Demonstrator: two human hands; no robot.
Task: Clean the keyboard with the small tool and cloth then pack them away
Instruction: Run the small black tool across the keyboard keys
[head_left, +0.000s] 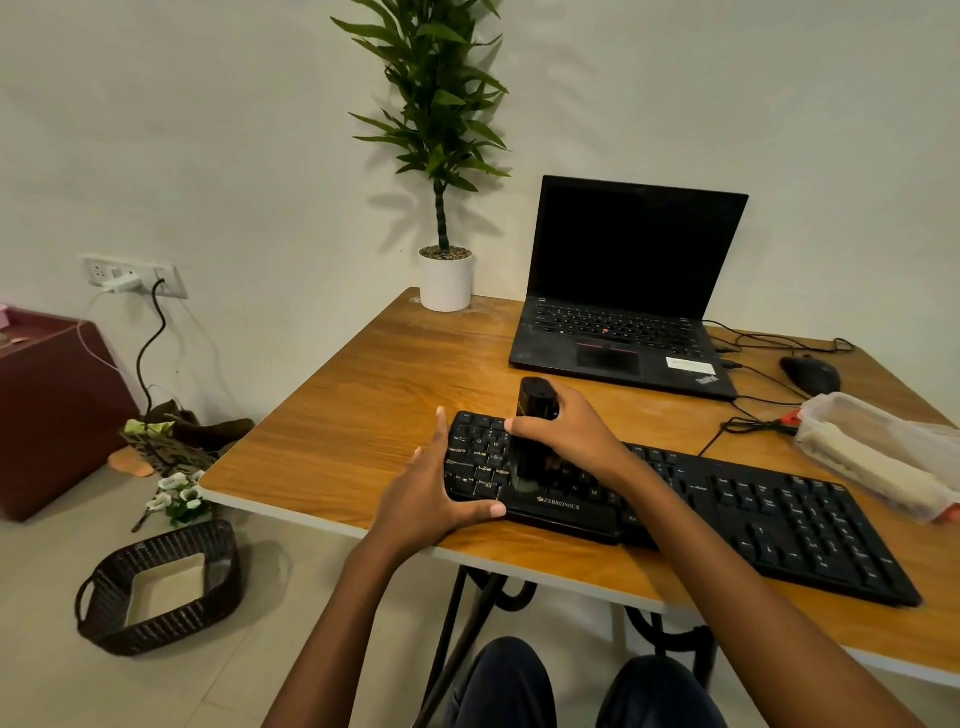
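Observation:
A black keyboard (753, 514) lies along the front edge of the wooden table (374, 395). My right hand (566, 431) grips a small black cleaning tool (535, 415) that stands upright with its lower end on the keys at the keyboard's left part. My left hand (431, 499) holds the keyboard's left end, thumb along the front edge and fingers up along the side. No cloth shows clearly; a clear plastic container (878, 452) at the right holds something pale.
An open black laptop (623, 291) stands behind the keyboard, with a black mouse (810, 374) and cables to its right. A potted plant (445, 280) is at the table's back corner. A dark woven basket (161, 587) sits on the floor at the left.

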